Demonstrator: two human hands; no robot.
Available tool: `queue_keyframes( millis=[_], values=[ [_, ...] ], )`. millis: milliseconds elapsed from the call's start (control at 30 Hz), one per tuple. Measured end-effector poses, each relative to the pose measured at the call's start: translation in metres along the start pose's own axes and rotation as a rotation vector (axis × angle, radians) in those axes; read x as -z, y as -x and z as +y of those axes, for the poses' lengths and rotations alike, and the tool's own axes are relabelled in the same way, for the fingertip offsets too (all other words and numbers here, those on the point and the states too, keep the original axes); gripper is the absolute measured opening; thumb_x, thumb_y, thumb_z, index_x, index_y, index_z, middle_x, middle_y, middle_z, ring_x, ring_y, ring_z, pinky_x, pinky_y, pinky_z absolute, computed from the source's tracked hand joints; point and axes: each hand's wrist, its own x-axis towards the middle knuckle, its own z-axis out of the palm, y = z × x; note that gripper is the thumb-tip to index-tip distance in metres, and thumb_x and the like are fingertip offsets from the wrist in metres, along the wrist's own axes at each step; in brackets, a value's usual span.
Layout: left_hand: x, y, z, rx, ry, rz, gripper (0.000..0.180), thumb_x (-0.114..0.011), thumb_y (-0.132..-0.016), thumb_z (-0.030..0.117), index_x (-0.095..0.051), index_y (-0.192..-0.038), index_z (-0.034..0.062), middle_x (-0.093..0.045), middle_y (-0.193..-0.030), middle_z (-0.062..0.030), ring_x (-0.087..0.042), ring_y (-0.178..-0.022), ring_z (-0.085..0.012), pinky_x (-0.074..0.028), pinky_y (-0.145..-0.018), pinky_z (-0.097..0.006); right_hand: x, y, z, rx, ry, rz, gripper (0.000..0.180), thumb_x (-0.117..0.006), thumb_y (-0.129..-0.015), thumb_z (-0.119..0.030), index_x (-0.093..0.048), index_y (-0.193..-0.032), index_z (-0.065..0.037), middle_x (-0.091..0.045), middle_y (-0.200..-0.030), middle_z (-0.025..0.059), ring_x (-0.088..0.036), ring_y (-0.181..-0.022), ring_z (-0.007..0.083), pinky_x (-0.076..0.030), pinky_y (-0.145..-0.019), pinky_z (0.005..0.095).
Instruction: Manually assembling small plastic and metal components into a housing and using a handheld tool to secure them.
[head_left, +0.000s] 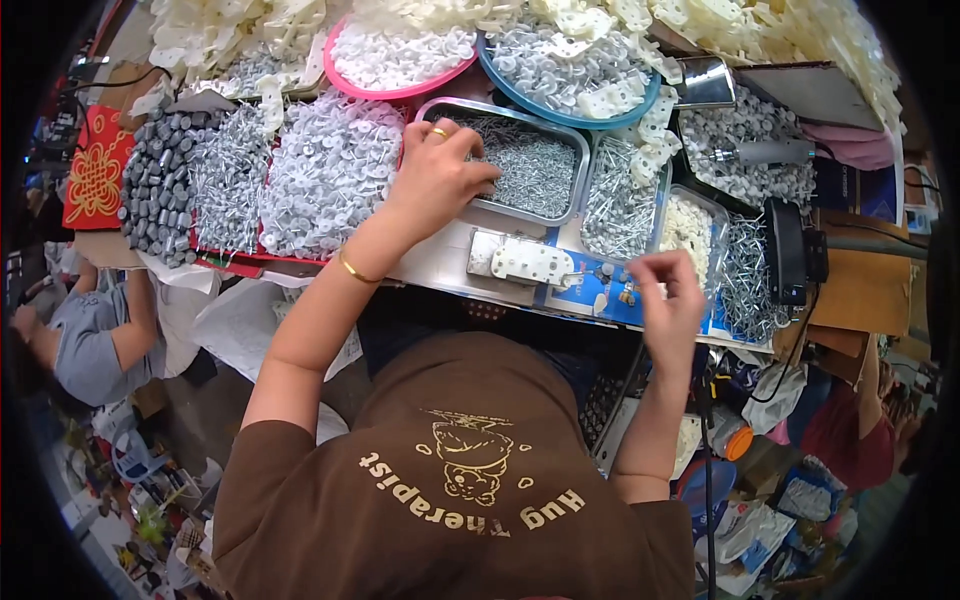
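Note:
My left hand, with a ring and a bangle, is over the left side of a metal tray of small silver screws. Its fingers curl down together; what their tips hold, if anything, is hidden. Between my hands, a white plastic plate with holes sits on a metal block at the table's front edge. My right hand is raised to the right of the plate, beside a tub of small cream-white parts. Its thumb and fingers are bent close together, around something too small to make out.
White plastic anchors, long screws and grey cylinders lie heaped at left. A pink basin and a blue basin stand behind the tray. At right are an electric screwdriver, nails and a black device.

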Motion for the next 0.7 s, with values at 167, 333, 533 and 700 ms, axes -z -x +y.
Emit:
queue_keyframes(
  millis=[167,333,533,700],
  values=[
    [-0.004,-0.003,-0.003,0.027,0.057,-0.015,0.009,-0.078,-0.075,0.02,-0.07,-0.076,0.0159,-0.06,-0.085,0.0026,-0.055,-0.095,-0.0192,-0.032,-0.091,-0.042,-0.025,0.016,-0.018,0.132,-0.07,-0.138,0.022,-0.082,-0.074,-0.001,-0.063,-0.084,0.0,-0.064,-0.085,0.0058,-0.06,-0.08,0.0151,-0.047,-0.074,0.0284],
    [-0.002,0.001,0.006,0.126,0.138,0.021,0.008,-0.074,-0.08,0.019,-0.067,-0.081,0.0153,-0.064,-0.083,0.0031,-0.057,-0.089,-0.0188,-0.03,-0.091,-0.041,-0.043,0.016,-0.019,0.443,0.259,-0.013,0.023,-0.088,-0.066,-0.009,-0.068,-0.076,-0.005,-0.051,-0.081,0.0049,-0.048,-0.085,0.0252,-0.037,-0.08,0.0373],
    [0.037,0.025,0.042,0.194,0.464,-0.112,0.007,-0.077,-0.083,0.015,-0.07,-0.085,0.0137,-0.07,-0.086,0.0052,-0.059,-0.084,-0.0121,-0.028,-0.094,-0.037,-0.048,0.019,0.0,0.658,0.394,0.018,0.022,-0.089,-0.066,-0.014,-0.075,-0.082,-0.014,-0.052,-0.079,0.0001,-0.049,-0.079,0.0204,-0.033,-0.076,0.0359],
    [0.034,0.037,0.052,0.187,0.448,-0.093,0.008,-0.077,-0.081,0.015,-0.069,-0.082,0.0152,-0.069,-0.081,0.0062,-0.062,-0.082,-0.0121,-0.029,-0.093,-0.039,-0.05,0.022,0.001,0.748,0.445,0.01,0.023,-0.088,-0.067,-0.013,-0.076,-0.087,-0.015,-0.055,-0.08,-0.0008,-0.051,-0.08,0.0201,-0.033,-0.077,0.0364]
  ],
)
